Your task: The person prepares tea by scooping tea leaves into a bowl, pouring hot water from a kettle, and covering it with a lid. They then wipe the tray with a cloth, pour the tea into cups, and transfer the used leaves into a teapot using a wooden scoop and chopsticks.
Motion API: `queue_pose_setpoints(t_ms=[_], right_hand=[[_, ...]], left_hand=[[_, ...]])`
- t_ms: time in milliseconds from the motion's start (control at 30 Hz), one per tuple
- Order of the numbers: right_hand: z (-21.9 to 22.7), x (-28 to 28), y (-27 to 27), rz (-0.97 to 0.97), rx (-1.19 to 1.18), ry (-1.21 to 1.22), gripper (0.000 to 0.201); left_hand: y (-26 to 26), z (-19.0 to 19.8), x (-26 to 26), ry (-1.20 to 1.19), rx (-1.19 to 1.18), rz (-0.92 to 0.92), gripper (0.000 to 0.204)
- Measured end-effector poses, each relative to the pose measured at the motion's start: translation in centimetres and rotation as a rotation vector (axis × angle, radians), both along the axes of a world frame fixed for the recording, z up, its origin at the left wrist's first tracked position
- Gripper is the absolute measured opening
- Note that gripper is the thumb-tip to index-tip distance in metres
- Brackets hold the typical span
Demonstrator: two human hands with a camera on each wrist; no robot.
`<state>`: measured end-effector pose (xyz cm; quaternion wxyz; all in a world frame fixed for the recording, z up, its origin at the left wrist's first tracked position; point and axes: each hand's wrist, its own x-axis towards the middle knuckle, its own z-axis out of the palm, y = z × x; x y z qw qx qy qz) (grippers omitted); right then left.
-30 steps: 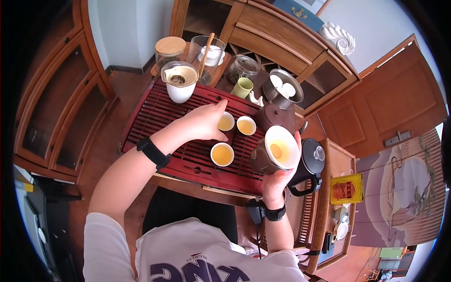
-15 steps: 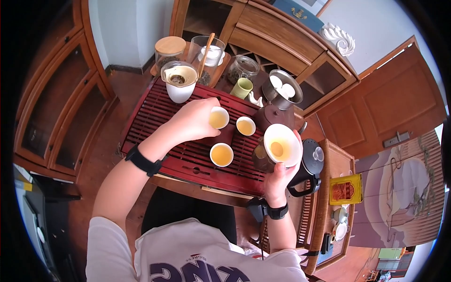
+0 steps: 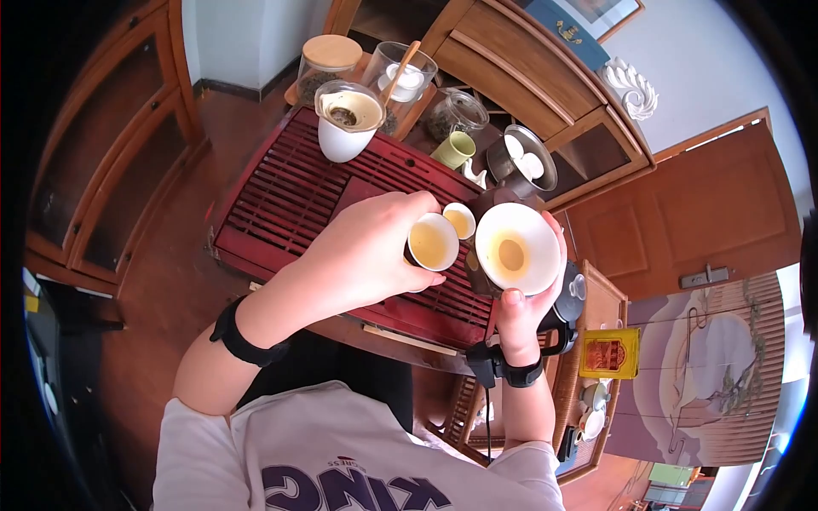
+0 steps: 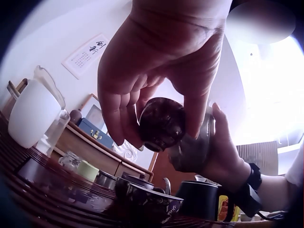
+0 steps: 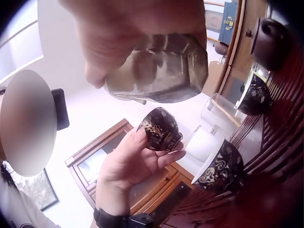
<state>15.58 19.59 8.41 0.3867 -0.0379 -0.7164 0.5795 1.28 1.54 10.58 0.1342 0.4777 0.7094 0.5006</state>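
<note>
My left hand [image 3: 358, 251] pinches a small dark cup [image 5: 159, 129], white inside with yellow liquid, between thumb and fingers, raised above the red slatted tray [image 3: 273, 179]. Beside it, my right hand [image 3: 524, 324] grips a larger vessel [image 3: 538, 243], white inside and greyish outside, tilted, with some yellow liquid at its bottom. The two rims are close but apart. A second small cup [image 3: 460, 221] of yellow liquid stands behind them on the tray. Another patterned cup [image 5: 221, 168] shows in the right wrist view; in the head view my left hand mostly hides it.
A white pitcher with a strainer [image 3: 348, 119] stands at the tray's far left corner. Behind are glass jars [image 3: 328, 64], a green cup [image 3: 454, 149], a metal bowl of white cups [image 3: 524, 162] and a dark teapot [image 5: 270, 45]. A black kettle [image 3: 567, 298] is at right.
My left hand has taken hold of a small cup, lifted it off the tray and brought it rightward near the larger vessel. The head view has shifted.
</note>
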Motion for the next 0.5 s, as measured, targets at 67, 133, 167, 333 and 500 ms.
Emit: queue_pose_setpoints(t_ms=[67,133,167,333,500], right_hand=[[0.3,0.1,0.0,-0.003,0.056,-0.017,0.112],[0.6,0.1,0.1,0.008,0.075,-0.035,0.112],[0.8,0.1,0.0,0.016,0.089,-0.047,0.112],[1.5,0.0,0.0,0.010,0.159,-0.126,0.115],[2.0,0.0,0.6,0.100,0.189,-0.134,0.112]], left_hand=[[0.1,-0.2,0.0,-0.020,0.002,-0.030,0.044],[0.3,-0.6,0.1,0.000,0.037,-0.021,0.045],[0.4,-0.8,0.2,0.026,0.067,-0.016,0.046],[0.7,-1.4,0.4,0.065,0.103,0.016,0.047],[0.9,-2.1,0.7,0.119,0.111,0.062,0.046]])
